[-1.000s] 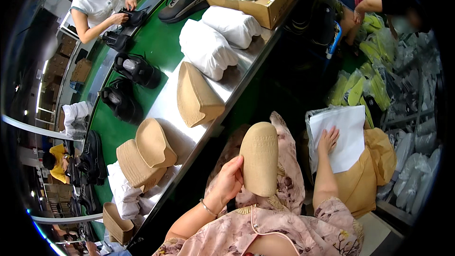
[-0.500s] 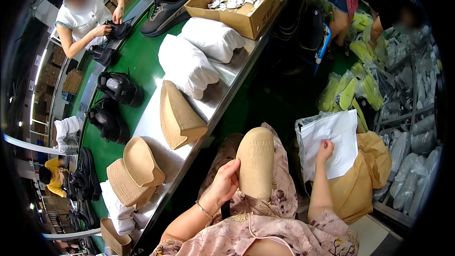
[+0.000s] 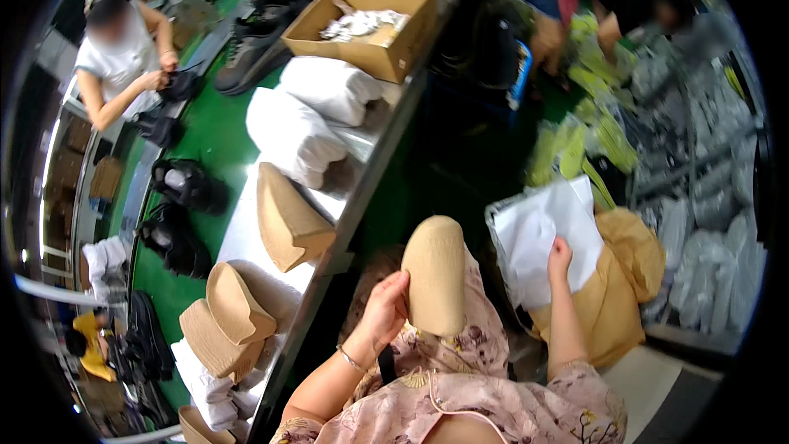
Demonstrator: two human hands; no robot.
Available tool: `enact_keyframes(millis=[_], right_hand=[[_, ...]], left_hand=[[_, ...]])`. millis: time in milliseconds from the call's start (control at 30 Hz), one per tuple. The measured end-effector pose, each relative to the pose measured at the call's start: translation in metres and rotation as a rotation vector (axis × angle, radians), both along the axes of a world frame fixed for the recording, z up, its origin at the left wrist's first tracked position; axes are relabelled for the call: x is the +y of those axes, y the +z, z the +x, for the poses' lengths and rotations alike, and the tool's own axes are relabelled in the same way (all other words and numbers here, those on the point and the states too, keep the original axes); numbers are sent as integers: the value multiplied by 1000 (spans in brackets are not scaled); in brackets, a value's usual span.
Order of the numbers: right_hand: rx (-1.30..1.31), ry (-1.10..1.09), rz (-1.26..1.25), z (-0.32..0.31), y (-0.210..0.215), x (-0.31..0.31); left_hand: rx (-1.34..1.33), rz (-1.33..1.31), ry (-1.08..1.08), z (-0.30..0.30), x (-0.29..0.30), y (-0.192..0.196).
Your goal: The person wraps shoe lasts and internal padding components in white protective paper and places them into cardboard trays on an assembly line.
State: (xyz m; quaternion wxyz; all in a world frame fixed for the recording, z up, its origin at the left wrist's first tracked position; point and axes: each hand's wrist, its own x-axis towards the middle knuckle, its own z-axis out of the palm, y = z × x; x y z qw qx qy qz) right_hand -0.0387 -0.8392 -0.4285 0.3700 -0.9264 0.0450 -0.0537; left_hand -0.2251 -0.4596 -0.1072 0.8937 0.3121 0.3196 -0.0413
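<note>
My left hand [image 3: 383, 309] is closed on the edge of a tan moulded-pulp shoe insert [image 3: 436, 275]. The insert is held upright over my lap, its rounded end pointing away from me. To the right, my right hand [image 3: 560, 256] is closed, its fingers pinching white paper [image 3: 530, 226] on a stack of sheets. That stack lies over a bag with crumpled brown paper [image 3: 612, 304]. On the metal ledge to my left are more tan pulp inserts [image 3: 289, 218], several nested together [image 3: 234, 304].
White wrapped bundles [image 3: 292, 136] and an open cardboard box [image 3: 403, 53] line the ledge. Black shoes [image 3: 174, 240] stand on the green conveyor [image 3: 156, 279], where a co-worker [image 3: 119, 57] handles one. Another person bends over yellow-green bagged items [image 3: 575, 148] beside a rack of plastic-wrapped pieces [image 3: 707, 271].
The whole view has shifted slightly, with the ledge and box appearing further left. Both hands keep their holds on the insert and the paper.
</note>
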Motion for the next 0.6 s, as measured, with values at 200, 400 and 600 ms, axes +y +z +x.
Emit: enact_keyframes(millis=[200, 400, 600], right_hand=[[217, 124, 954, -20, 179, 60], [282, 419, 1071, -113, 307, 137], [100, 925, 761, -152, 375, 179]], left_hand=[[-49, 100, 39, 0, -7, -5], [-217, 168, 77, 10, -31, -10], [-253, 261, 166, -6, -19, -5]])
